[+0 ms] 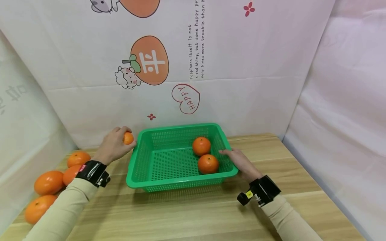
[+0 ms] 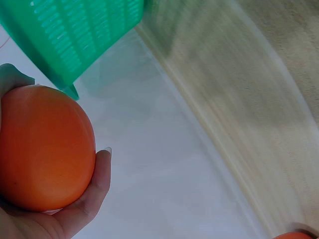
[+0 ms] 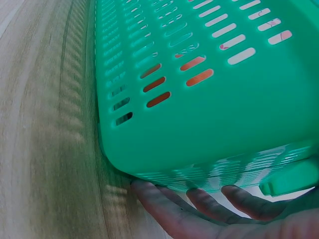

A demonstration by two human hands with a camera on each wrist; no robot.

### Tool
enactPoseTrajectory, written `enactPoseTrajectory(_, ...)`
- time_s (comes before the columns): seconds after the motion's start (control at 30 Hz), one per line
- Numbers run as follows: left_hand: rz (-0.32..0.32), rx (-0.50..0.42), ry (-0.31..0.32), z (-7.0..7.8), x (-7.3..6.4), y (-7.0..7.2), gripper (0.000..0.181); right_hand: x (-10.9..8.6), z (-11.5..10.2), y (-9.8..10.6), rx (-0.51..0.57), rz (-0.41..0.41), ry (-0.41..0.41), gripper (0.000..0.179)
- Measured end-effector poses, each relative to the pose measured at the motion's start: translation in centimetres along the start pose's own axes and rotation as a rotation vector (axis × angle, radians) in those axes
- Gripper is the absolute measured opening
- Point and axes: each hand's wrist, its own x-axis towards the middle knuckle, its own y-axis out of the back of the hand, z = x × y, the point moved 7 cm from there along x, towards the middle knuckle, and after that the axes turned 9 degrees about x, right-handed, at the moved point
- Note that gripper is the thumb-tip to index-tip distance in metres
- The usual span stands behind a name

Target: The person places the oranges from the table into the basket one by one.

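Note:
My left hand (image 1: 113, 145) grips an orange (image 1: 128, 138) just outside the left end of a green plastic basket (image 1: 178, 183). In the left wrist view, thumb and fingers curve round that orange (image 2: 47, 149), with a corner of the basket (image 2: 75, 40) near it. My right hand (image 1: 239, 162) holds the basket's right end, the thumb over the rim. The right wrist view shows fingers (image 3: 209, 206) touching the outside of its wall. Inside the basket, two oranges, one farther back (image 1: 201, 146) and one nearer (image 1: 208, 164), lie against each other at the right.
Several more oranges (image 1: 48, 182) lie at the table's left side, partly hidden by my left arm. The wooden table (image 1: 187, 214) meets a printed white cloth (image 1: 241, 83) behind the basket. White cloth (image 1: 346, 100) also hangs at the right.

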Motion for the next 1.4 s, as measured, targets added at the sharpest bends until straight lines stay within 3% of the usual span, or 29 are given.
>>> enactPoseTrajectory(0.67,-0.036,0.001,-0.062,4.2,0.4,0.4,0.041,-0.3,0.4,0.1,0.012,0.018,0.000,0.066)
enactPoseTrajectory(1.4,-0.031,-0.006,-0.163,7.7,1.3,-0.1,0.039,-0.1,0.2,0.0,-0.002,0.031,-0.014,0.067)
